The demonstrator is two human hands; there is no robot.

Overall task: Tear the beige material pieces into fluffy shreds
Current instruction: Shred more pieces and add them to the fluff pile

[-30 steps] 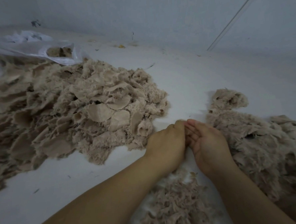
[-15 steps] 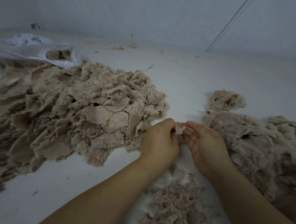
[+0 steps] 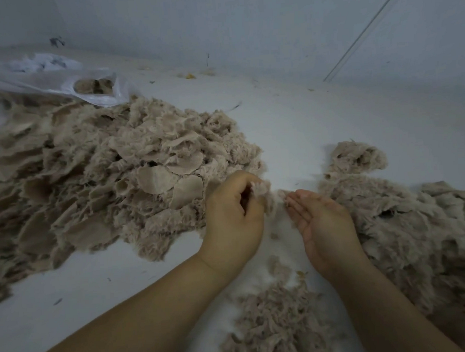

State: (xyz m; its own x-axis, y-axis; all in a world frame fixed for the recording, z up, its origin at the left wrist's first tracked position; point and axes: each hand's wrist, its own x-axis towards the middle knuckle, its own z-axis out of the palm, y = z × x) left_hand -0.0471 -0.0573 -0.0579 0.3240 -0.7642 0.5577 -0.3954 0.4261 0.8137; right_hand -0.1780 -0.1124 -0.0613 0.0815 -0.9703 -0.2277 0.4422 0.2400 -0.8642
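white table (image 3: 290,123) stretches under everything, against a pale wall. biggest is the heap of beige pieces (image 3: 104,183) at my left, then the fluffy pile (image 3: 409,233) at my right, then shreds (image 3: 273,325) between my forearms. my left hand (image 3: 232,219) pinches a fluffy tuft (image 3: 262,187); my right hand (image 3: 321,219) lies palm-up with fingers straight, just beside it.

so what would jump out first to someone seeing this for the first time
The big heap of beige pieces fills the left, with a clear plastic bag behind it. At centre the left hand pinches a fluffy tuft, and the right hand lies palm up beside it. More shredded fluff spreads on the right.
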